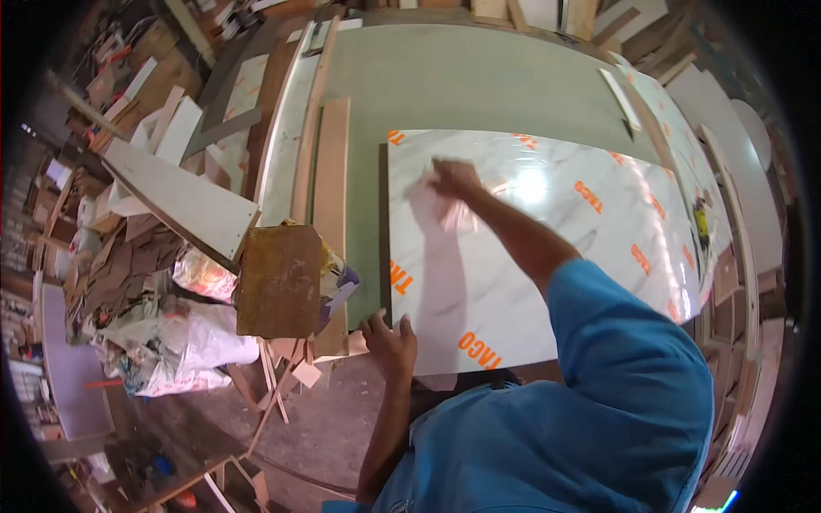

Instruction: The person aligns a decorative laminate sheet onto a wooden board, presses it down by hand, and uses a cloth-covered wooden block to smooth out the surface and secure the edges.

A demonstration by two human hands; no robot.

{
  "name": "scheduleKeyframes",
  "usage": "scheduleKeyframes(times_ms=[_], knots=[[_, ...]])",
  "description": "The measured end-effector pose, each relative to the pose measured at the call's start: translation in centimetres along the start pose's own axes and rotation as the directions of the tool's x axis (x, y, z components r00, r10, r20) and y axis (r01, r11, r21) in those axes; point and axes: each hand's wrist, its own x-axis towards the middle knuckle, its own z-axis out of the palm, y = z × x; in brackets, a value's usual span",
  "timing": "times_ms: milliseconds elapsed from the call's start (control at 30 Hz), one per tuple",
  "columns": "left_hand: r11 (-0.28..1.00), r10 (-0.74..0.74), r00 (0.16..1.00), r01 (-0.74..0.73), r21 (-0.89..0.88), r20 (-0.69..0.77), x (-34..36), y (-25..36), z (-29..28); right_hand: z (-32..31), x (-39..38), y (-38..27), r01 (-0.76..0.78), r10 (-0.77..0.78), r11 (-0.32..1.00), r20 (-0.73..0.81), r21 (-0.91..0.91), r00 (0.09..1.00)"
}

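In front of me lies a glossy white marble-patterned panel with grey veins and orange printing. It rests on a larger grey-green board. My right hand is over the far left part of the panel, arm stretched across it. Motion blurs its fingers, and I cannot make out whether anything is in them. My left hand is at the panel's near left corner, thumb and fingers apart, holding nothing that I can see. A brownish box-like block stands to the left of that hand.
A long wooden strip runs along the board's left side. Farther left are a white plank, a pile of brown scraps and white plastic bags. A yellow-and-black tool lies at the right. Wood offcuts are near the floor.
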Motion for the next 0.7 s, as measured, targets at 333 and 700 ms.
scheduleKeyframes(times_ms=[333, 700], knots=[[0.973, 0.19, 0.966, -0.162, 0.166, -0.172, 9.0, 4.1, 9.2, -6.9, -35.7, -8.6, -0.063, 0.045, 0.988, 0.121, 0.142, 0.992], [0.877, 0.14, 0.99, -0.11, 0.467, -0.029, 8.7, 8.1, 9.8, -2.7, 5.4, -1.2, -0.402, 0.405, 0.891, 0.031, 0.213, 0.914]])
